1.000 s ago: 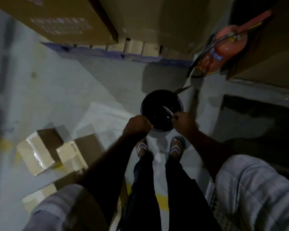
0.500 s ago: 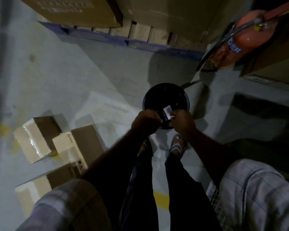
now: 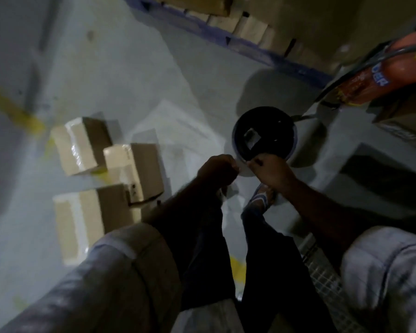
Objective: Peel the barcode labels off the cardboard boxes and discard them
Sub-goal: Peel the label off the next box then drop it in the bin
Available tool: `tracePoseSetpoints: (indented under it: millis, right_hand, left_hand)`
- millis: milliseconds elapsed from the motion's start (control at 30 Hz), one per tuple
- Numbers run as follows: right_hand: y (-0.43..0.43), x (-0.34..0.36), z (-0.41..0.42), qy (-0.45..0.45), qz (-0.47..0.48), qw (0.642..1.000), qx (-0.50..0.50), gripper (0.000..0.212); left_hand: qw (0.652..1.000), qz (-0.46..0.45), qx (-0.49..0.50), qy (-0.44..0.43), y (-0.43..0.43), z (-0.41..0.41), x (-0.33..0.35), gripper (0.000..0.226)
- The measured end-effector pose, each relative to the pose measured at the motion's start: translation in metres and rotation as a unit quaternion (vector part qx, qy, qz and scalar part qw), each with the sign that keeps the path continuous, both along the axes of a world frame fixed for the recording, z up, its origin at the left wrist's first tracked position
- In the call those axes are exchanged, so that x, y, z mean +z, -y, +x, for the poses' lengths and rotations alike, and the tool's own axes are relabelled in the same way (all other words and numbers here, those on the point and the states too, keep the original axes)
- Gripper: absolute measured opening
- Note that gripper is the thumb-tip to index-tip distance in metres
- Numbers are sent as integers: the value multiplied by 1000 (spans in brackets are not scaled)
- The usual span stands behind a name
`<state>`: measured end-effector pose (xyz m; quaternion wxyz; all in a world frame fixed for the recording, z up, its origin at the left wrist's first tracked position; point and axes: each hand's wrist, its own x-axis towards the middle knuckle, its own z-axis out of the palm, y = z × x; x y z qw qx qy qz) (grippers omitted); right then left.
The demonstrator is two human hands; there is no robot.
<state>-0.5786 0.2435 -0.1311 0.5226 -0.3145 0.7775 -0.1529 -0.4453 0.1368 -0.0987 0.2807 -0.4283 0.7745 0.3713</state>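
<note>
Dim storeroom, blurred view. Person is standing over a black bin [image 3: 277, 121] on the grey floor [image 3: 130, 80]. A pale barcode label [image 3: 251, 139] is lying inside the bin, apart from both hands. Left hand [image 3: 217, 170] is curling closed; right hand [image 3: 270, 169] likewise; whether either is gripping anything, cannot tell. Three cardboard boxes [image 3: 132, 169] are sitting to the left; red fire extinguisher [image 3: 380, 75] is lying upper right.

Grey floor [image 3: 111, 75] with three cardboard boxes [image 3: 132, 169], black bin [image 3: 264, 133].
</note>
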Motion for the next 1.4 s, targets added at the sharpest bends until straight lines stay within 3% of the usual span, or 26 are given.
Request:
tracePoseSetpoints:
  millis: [167,300,567,733,933,1033,1100,1167,1233,1400]
  right_hand:
    - [26,51,49,2,0,997,75,45]
    - [53,78,109,-12,-13,988,154,51]
    - [110,84,286,7,-34,958,283,48]
    - [136,66,399,18,-31,946,324,56]
    - [178,36,497,17,-20,926,376,35]
    - [208,6,528,-13,-43,922,385,51]
    - [227,-15,542,-53,-44,916,395,64]
    - [248,-35,551,-86,-55,905,412,76]
    - [264,-48,555,-100,-66,899,421,84]
    - [276,-73,568,-109,-55,897,424,81]
  left_hand:
    - [994,-5,109,26,1,97,50,38]
    - [969,-12,240,54,5,183,77,49]
    - [839,-42,541,43,0,394,85,43]
    - [794,-35,605,58,-10,495,66,46]
    - [755,-44,652,55,-5,563,34,54]
    - [722,-35,689,46,-2,583,13,53]
    - [676,-21,736,30,-1,593,-4,48]
    - [595,4,804,6,-4,599,-23,36]
    - [541,26,840,-27,-9,599,-37,28]
    - [423,41,899,-109,-17,604,-62,4]
